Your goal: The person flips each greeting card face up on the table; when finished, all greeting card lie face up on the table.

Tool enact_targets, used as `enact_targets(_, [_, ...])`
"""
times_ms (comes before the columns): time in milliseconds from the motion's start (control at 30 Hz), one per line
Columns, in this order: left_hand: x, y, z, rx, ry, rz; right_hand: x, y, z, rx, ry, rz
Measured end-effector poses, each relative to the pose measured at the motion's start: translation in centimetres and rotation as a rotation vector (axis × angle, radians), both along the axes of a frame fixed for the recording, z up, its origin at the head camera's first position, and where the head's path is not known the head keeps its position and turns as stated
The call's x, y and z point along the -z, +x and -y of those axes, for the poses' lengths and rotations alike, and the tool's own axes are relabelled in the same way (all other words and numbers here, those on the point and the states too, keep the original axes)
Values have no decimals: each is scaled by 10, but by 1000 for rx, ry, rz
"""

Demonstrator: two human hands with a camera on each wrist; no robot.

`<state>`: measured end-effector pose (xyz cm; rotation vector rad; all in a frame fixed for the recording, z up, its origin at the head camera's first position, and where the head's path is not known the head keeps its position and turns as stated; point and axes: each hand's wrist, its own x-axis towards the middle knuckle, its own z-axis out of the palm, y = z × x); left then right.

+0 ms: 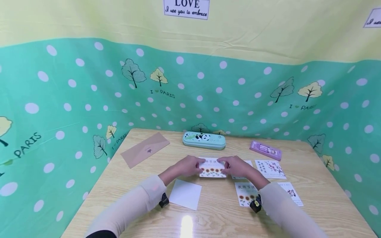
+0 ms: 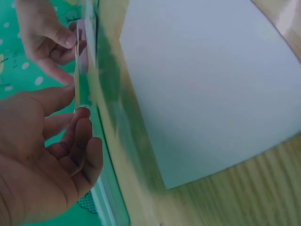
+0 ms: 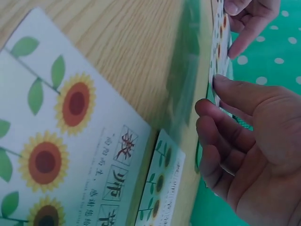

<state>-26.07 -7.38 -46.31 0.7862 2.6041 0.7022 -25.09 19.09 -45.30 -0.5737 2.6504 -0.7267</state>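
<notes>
My left hand (image 1: 190,166) and right hand (image 1: 235,166) pinch a white card (image 1: 212,169) by its two sides, holding it up just off the table. It carries Chinese writing above a row of sunflowers. Seen from the left wrist, the card (image 2: 77,80) is nearly edge-on between thumb and fingers. The right wrist view shows its sunflower side (image 3: 219,47) at a steep slant. A blank white card (image 1: 186,195) lies below my left hand. Beneath my right forearm is another sunflower card (image 1: 244,193), partly covered by the wrist camera.
A brown envelope (image 1: 145,150) lies at the back left. Behind the held card sits a teal panda pencil case (image 1: 204,140); a purple box (image 1: 266,150) is to its right. More cards lie right: a sunflower one (image 1: 238,177), a blossom one (image 1: 270,169) and another (image 1: 291,193).
</notes>
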Motion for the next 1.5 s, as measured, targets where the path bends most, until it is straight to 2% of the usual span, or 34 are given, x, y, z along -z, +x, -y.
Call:
enact_targets(200, [11, -1, -6, 9, -53, -9, 7, -1, -3, 13, 22, 26])
enact_targets(367, [16, -2, -9, 11, -98, -9, 11, -3, -1, -6, 63, 11])
enact_targets(533, [15, -2, -13, 16, -116, -3, 12, -4, 2, -7, 99, -3])
enact_targets(1033, [16, -3, -24, 0, -171, 17, 14, -3, 1, 45, 135, 38])
enact_targets(1333, [16, 0, -28, -50, -229, 16, 14, -1, 4, 52, 170, 27])
enact_targets(1500, [15, 2, -27, -59, -212, 30, 11, 0, 3, 37, 179, 12])
